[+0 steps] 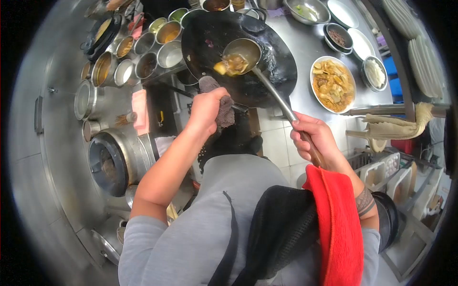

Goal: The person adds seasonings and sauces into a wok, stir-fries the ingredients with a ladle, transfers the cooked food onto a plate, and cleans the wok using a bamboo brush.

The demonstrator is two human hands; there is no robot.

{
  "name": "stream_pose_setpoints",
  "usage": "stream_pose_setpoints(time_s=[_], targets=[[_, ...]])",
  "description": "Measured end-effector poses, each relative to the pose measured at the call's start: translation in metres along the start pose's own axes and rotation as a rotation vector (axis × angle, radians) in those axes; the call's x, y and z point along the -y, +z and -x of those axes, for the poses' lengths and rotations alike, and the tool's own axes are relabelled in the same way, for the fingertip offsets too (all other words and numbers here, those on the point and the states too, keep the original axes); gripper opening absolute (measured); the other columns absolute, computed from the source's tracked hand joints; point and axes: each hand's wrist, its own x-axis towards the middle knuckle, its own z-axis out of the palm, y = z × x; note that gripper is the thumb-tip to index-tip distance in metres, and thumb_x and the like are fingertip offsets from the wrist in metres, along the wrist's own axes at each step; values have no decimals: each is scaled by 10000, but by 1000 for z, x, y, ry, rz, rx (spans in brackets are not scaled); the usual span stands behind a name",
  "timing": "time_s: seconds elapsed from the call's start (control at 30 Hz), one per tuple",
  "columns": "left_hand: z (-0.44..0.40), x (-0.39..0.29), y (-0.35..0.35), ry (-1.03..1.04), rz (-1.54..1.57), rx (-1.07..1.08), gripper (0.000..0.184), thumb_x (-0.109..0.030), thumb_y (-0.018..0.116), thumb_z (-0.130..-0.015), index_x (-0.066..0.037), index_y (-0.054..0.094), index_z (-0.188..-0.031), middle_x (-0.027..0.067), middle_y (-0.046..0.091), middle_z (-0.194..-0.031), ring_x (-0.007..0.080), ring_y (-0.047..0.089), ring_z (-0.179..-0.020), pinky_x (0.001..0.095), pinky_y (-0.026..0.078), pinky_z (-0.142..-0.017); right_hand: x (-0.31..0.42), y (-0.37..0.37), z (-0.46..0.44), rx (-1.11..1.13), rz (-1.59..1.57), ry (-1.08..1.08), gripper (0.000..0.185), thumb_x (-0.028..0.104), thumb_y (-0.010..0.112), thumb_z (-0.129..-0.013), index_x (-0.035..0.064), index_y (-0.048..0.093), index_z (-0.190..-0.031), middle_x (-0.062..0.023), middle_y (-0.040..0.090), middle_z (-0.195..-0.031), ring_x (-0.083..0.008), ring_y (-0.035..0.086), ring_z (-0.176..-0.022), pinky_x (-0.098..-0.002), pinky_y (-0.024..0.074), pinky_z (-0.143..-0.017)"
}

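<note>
My left hand [206, 108] is closed around a dark cloth [225, 112] at the near edge of a black wok [210, 33]; the wok's handle is hidden under the cloth. With my right hand [312, 136] I grip the wooden end of a long ladle [276, 94]. Its bowl is over the wok, and brown saucy food [233, 65] shows at the bowl's lip. Right of the wok, a white plate [352, 101] on the steel counter carries a heap of similar saucy food.
Several metal pots of sauces and seasonings [169, 53] crowd the left side, beside a pink cloth [140, 107]. Bowls, among them a steel one [320, 16], stand on the right counter [300, 52]. Stacked plates [423, 66] and a cloth-wrapped bar [396, 127] are farther right.
</note>
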Motion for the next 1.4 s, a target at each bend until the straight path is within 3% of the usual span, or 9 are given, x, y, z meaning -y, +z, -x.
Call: stream_pose_setpoints(time_s=[0.13, 0.43, 0.63, 0.83, 1.03, 1.23, 1.3, 1.33, 1.4], targets=[[19, 5, -9, -33, 8, -16, 113, -131, 672, -855, -19, 657, -850, 77, 646, -761, 201, 631, -607, 354, 519, -541, 2, 11, 12, 214, -197, 157, 213, 172, 529, -1021, 111, 508, -1224, -3, 529, -780, -35, 410, -469, -212, 317, -338], [64, 21, -21, -73, 71, -89, 119, -129, 675, -851, -12, 670, -871, 88, 671, -811, 201, 649, -669, 361, 526, -575, -17, 5, -3, 598, -595, 347, 283, 183, 467, -1060, 99, 526, -1324, -15, 519, -777, -44, 430, -462, -226, 360, -323], [84, 28, -26, -106, 136, -53, 124, -158, 687, -850, -42, 670, -890, 83, 689, -838, 205, 654, -691, 364, 534, -589, -16, -23, 9, 539, -515, 248, 299, 167, 443, -1069, 93, 514, -1350, -30, 522, -783, -48, 442, -458, -231, 360, -314], [74, 30, -23, -76, 153, -40, 141, -164, 691, -851, -26, 681, -827, 95, 697, -797, 204, 664, -657, 333, 512, -554, -14, -64, 70, 351, -626, 62, 357, 142, 471, -1050, 79, 477, -1401, -43, 530, -754, -63, 414, -422, -234, 341, -304], [69, 21, -25, -70, 152, -17, 104, -141, 682, -853, -42, 661, -878, 89, 691, -816, 211, 675, -705, 338, 529, -615, -45, -85, 121, -317, -81, -402, 546, 100, 554, -993, 32, 439, -1522, -57, 562, -704, -88, 418, -396, -244, 310, -328], [64, 19, -35, -82, 154, 14, 81, -129, 673, -863, -54, 643, -873, 68, 680, -822, 199, 670, -726, 328, 531, -644, -96, -127, 105, -644, 164, -514, 539, 50, 639, -946, 50, 538, -1475, -6, 589, -716, -53, 491, -538, -252, 408, -456], [70, 16, -31, -69, 127, -12, 69, -127, 669, -867, -64, 641, -869, 57, 676, -819, 191, 663, -719, 324, 520, -620, -108, -137, 101, -843, 574, -448, 574, 67, 650, -936, 69, 516, -1494, -45, 594, -707, -65, 507, -545, -285, 458, -507], [68, 17, -36, -66, 130, -5, 64, -127, 670, -866, -69, 642, -869, 50, 674, -818, 184, 661, -718, 322, 514, -616, -117, -149, 98, -914, 876, -474, 595, 75, 667, -920, 84, 508, -1493, -137, 653, -764, -182, 615, -585, -351, 522, -608], [64, 19, -44, -62, 133, 7, 59, -126, 671, -865, -75, 643, -870, 43, 673, -817, 177, 658, -717, 319, 508, -612, -131, -155, 96, -962, 1003, -572, 591, 76, 670, -916, 85, 511, -1485, -184, 665, -821, -264, 651, -665, -383, 531, -659]])
